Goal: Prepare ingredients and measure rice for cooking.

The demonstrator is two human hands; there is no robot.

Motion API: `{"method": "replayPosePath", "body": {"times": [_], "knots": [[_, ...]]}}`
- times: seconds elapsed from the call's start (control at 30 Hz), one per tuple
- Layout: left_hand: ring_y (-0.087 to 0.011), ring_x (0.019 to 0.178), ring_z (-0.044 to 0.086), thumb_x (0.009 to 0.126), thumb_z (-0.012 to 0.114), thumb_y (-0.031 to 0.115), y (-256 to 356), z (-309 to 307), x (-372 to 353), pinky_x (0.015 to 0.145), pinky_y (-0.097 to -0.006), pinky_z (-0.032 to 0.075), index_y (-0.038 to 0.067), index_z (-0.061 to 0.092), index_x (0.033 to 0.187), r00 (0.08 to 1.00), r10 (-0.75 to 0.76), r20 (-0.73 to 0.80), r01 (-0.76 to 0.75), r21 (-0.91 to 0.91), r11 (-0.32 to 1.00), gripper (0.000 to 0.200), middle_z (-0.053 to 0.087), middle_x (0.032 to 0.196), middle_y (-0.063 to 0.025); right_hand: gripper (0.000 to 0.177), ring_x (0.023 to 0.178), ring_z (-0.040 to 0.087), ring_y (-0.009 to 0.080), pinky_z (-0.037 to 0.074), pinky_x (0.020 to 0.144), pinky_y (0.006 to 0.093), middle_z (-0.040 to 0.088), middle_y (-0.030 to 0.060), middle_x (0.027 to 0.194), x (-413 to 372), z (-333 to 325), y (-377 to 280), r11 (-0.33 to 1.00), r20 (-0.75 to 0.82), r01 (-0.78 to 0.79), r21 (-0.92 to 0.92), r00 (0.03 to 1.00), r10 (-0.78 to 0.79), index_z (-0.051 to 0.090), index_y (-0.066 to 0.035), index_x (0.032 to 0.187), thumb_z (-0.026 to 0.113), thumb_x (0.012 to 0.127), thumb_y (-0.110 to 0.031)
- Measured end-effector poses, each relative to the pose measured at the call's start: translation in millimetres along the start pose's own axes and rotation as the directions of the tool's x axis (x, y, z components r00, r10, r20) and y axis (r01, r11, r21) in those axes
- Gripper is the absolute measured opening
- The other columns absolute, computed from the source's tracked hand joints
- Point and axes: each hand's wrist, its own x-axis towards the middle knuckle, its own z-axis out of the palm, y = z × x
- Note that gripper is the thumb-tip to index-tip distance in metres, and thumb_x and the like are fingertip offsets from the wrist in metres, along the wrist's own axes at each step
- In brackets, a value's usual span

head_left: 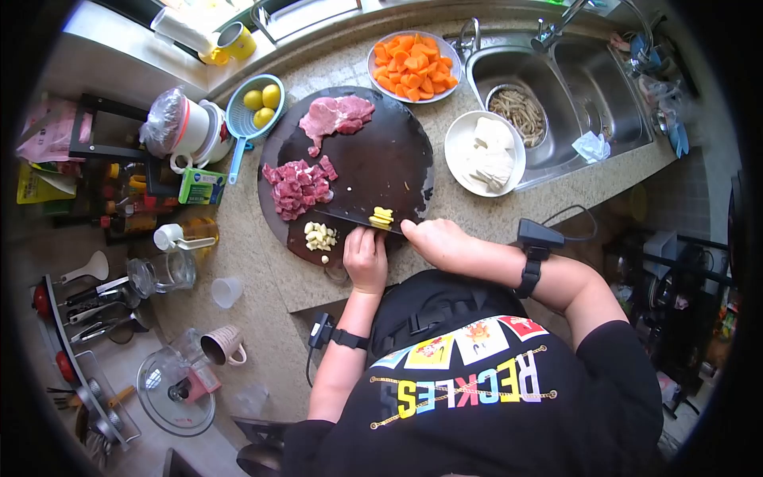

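Note:
A round dark cutting board (pixel 373 159) lies on the counter. On it are a raw meat slab (pixel 335 116), a pile of diced meat (pixel 297 188), chopped pale pieces (pixel 319 236) and yellow slices (pixel 382 215). My right hand (pixel 439 242) grips a knife (pixel 354 218) whose blade lies flat across the board's near side, next to the yellow slices. My left hand (pixel 366 258) rests at the board's near edge, fingers curled, just beside the yellow slices and the chopped pieces.
A bowl of carrot chunks (pixel 414 67) and a white plate of pale food (pixel 485 153) stand beside the double sink (pixel 572 95). A blue strainer with yellow fruit (pixel 256 103), jars, cups (pixel 223 345) and utensils crowd the left counter.

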Motion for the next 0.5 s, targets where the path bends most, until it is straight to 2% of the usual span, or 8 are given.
{"method": "replayPosePath", "body": {"times": [0.07, 0.1, 0.17, 0.2, 0.3, 0.4, 0.5], "knots": [[-0.0311, 0.082, 0.059, 0.070, 0.072, 0.003, -8.2, 1.3, 2.7, 0.072, -0.0378, 0.048, 0.002, 0.062, 0.087, 1.000, 0.007, -0.027, -0.006, 0.033, 0.999, 0.019, 0.061, 0.090, -0.0131, 0.015, 0.073, 0.063, 0.0379, 0.050, 0.063, 0.0471, 0.062, 0.0194, 0.072, 7.4, 4.5, 3.8, 0.997, 0.002, 0.069, 0.018, 0.998, -0.069, 0.045, -0.003, 0.092, 0.052, 0.081, -0.009], [-0.0311, 0.082, 0.059, 0.070, 0.072, 0.003, 15.3, 12.6, 3.9, 0.072, -0.0378, 0.048, 0.002, 0.062, 0.087, 0.998, -0.013, -0.056, 0.011, -0.024, 1.000, 0.019, 0.061, 0.090, -0.0131, 0.015, 0.073, 0.063, 0.0379, 0.050, 0.063, 0.0471, 0.062, 0.0194, 0.072, -14.9, -16.4, 9.5, 0.999, 0.017, 0.038, -0.038, 0.999, -0.038, 0.045, -0.003, 0.092, 0.052, 0.081, -0.009], [-0.0304, 0.078, 0.059, 0.071, 0.071, 0.003, 13.3, 4.6, 1.7, 0.069, -0.0376, 0.047, 0.002, 0.062, 0.084, 0.998, -0.050, -0.031, 0.049, -0.047, 0.998, 0.016, 0.060, 0.086, -0.0122, 0.014, 0.070, 0.062, 0.0379, 0.048, 0.061, 0.0474, 0.060, 0.0192, 0.069, -24.8, -21.4, 2.1, 0.999, 0.036, 0.039, -0.019, 0.999, -0.038, 0.045, -0.002, 0.091, 0.052, 0.081, -0.009], [-0.0302, 0.075, 0.058, 0.071, 0.072, 0.004, 9.6, -0.6, 2.2, 0.067, -0.0377, 0.047, 0.002, 0.061, 0.081, 0.998, -0.059, -0.009, 0.059, -0.042, 0.997, 0.015, 0.059, 0.083, -0.0116, 0.014, 0.062, 0.058, 0.0389, 0.044, 0.055, 0.0485, 0.056, 0.0187, 0.062, -29.9, -23.5, -0.7, 0.996, -0.015, 0.082, 0.022, 0.997, -0.082, 0.043, -0.002, 0.089, 0.053, 0.081, -0.009], [-0.0314, 0.075, 0.058, 0.072, 0.071, 0.005, 6.8, -1.0, -1.0, 0.066, -0.0387, 0.047, 0.002, 0.060, 0.083, 0.998, -0.054, 0.028, 0.054, -0.016, 0.998, 0.016, 0.059, 0.085, -0.0125, 0.017, 0.069, 0.061, 0.0388, 0.048, 0.060, 0.0471, 0.060, 0.0197, 0.068, -46.6, -38.5, -4.8, 0.998, 0.074, 0.044, -0.040, 0.996, -0.041, 0.045, -0.001, 0.091, 0.054, 0.078, -0.005], [-0.0311, 0.074, 0.058, 0.069, 0.072, 0.005, 5.9, 1.3, 0.3, 0.066, -0.0383, 0.046, 0.002, 0.061, 0.081, 0.998, -0.029, -0.048, 0.027, -0.041, 0.999, 0.016, 0.059, 0.082, -0.0122, 0.013, 0.064, 0.059, 0.0394, 0.045, 0.057, 0.0484, 0.056, 0.0192, 0.063, -51.6, -36.5, -0.3, 0.998, 0.055, 0.053, -0.040, 0.997, -0.051, 0.043, -0.001, 0.088, 0.052, 0.080, -0.006], [-0.0314, 0.077, 0.059, 0.069, 0.072, 0.005, 3.8, 1.3, -0.5, 0.069, -0.0385, 0.047, 0.002, 0.061, 0.083, 0.998, -0.047, -0.030, 0.045, -0.047, 0.998, 0.018, 0.060, 0.085, -0.0128, 0.013, 0.066, 0.059, 0.0402, 0.046, 0.058, 0.0488, 0.057, 0.0200, 0.065, -46.3, -36.5, -1.9, 0.998, 0.056, 0.057, -0.034, 0.997, -0.055, 0.044, 0.000, 0.089, 0.052, 0.079, -0.006]]}}
